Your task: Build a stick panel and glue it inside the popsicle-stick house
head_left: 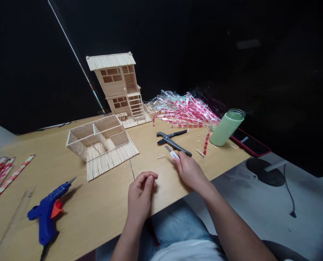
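1. Roofless stick model (111,163): stood to the left, untouched.
2. Left hand (141,197): fingers curled, nearer the wearer than the model; whether anything was pinched could not be determined.
3. Knife (174,155): knife work appeared in hand; any cut called for steady control. Gripped by the right hand (191,172), blade bared beside the pliers (171,139).

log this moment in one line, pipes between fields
right hand: holds utility knife, blade exposed, near black pliers | left hand: curled, contents unclear | blue glue gun: on table | wooden house model: far side
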`<state>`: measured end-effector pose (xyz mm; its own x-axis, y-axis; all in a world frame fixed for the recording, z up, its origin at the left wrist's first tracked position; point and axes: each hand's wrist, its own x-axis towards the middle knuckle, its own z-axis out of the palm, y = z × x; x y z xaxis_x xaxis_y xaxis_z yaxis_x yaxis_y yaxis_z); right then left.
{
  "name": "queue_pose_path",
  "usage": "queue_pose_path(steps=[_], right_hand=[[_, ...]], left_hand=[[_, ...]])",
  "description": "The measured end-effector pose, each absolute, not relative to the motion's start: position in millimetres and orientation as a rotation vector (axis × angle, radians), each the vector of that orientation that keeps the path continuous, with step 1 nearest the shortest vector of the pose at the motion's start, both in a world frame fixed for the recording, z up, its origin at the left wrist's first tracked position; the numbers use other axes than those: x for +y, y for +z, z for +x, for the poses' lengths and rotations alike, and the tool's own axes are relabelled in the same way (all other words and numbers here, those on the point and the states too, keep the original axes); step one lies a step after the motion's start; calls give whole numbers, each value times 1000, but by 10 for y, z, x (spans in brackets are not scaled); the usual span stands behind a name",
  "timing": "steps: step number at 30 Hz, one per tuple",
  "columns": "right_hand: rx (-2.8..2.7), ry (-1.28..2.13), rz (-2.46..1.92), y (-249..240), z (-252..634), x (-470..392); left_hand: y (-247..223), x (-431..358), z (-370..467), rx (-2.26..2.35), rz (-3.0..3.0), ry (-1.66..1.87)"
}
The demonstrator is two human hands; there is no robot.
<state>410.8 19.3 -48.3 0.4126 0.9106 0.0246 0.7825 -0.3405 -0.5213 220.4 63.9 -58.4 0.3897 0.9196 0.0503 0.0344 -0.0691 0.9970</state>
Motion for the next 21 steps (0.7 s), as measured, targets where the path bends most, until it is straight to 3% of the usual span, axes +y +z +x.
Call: queue_pose_path(steps=[6,13,17,21], right_hand=[[-1414,892,-1519,-423,3850,26],[-1532,755,-1564,-444,3697,48],[-1471,847,-1459,-468,3782,34],[-1299,466,-1763,-510,4118,100]], left_hand=[[-447,714,2404,870,1081,969],[-437,759,2473,935,1286,1017],[-453,735,2366,988,1461,1048],[-426,699,2250,1066,1519,1067]])
